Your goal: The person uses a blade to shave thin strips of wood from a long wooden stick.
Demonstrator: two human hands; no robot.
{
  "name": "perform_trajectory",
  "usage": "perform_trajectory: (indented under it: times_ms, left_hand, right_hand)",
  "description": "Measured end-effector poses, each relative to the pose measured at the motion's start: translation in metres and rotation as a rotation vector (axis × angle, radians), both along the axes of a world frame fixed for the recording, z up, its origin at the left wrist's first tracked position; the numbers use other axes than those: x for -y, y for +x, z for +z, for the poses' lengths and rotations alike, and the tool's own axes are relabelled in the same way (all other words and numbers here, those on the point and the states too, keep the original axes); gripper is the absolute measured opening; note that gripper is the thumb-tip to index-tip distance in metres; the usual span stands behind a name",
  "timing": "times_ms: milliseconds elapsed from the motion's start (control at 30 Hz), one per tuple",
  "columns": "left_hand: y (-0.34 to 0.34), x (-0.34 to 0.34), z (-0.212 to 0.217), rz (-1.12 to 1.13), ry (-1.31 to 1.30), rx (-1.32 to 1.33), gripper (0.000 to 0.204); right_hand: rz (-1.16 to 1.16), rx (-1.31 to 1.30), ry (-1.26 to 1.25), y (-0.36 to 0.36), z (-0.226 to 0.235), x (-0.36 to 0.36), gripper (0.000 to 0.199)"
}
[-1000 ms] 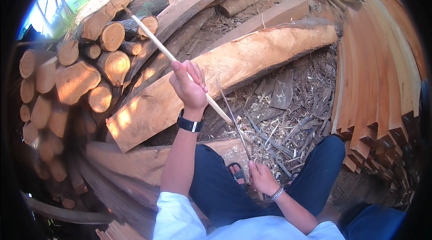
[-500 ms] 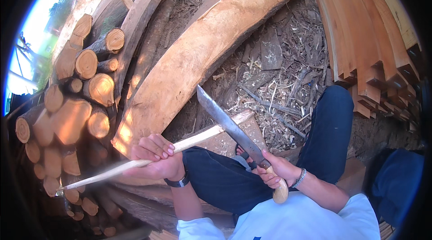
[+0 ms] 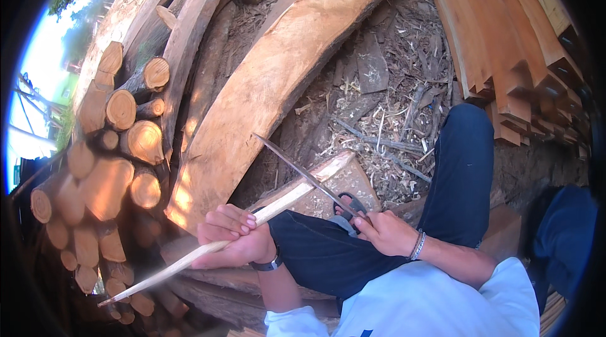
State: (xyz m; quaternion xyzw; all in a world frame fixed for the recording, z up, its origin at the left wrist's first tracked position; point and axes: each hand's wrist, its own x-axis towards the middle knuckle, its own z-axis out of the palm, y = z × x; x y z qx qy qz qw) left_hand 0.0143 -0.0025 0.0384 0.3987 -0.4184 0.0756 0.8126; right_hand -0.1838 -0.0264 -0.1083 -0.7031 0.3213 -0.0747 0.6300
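A pale, peeled wooden stick [image 3: 287, 200] slants across my lap, its thin tapered end at the lower left and its thicker end over a wood block [image 3: 353, 188]. My left hand [image 3: 235, 237] is closed around the stick near its middle. In my right hand [image 3: 386, 232] is a machete [image 3: 309, 177], its handle mostly hidden by my fingers. The blade is turned nearly edge-on and crosses the stick's thicker part, pointing up and left; whether it touches the wood I cannot tell.
A long curved slab [image 3: 278, 78] lies ahead. Cut logs [image 3: 107, 188] are stacked on the left, and sawn boards [image 3: 499, 40] at the upper right. Wood shavings [image 3: 391, 122] and bark cover the ground beyond my knees. My sandalled foot [image 3: 346, 204] is close below the blade.
The machete has turned from showing its broad side to nearly edge-on, and its tip sits lower and further left. My left hand and the stick have shifted slightly down and right in view.
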Motion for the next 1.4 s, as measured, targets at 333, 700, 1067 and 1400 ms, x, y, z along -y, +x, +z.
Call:
perform_trajectory:
  times_ms: [333,700,1067,1400]
  left_hand:
    - [-0.006,-0.002,-0.003,0.039,0.002,0.062,0.067]
    - [-0.012,-0.002,-0.002,0.100,0.002,0.043,0.066]
    - [-0.011,-0.001,-0.001,0.138,0.034,0.034,0.066]
    - [-0.022,0.001,0.000,0.183,0.001,-0.005,0.067]
  right_hand:
    - [0.018,-0.080,-0.220,0.004,0.012,-0.003,0.056]
    - [-0.070,0.174,0.506,0.005,-0.028,-0.001,0.061]
    - [-0.050,0.176,0.033,0.004,0.017,-0.009,0.055]
    - [-0.075,-0.086,-0.220,-0.003,-0.021,0.000,0.055]
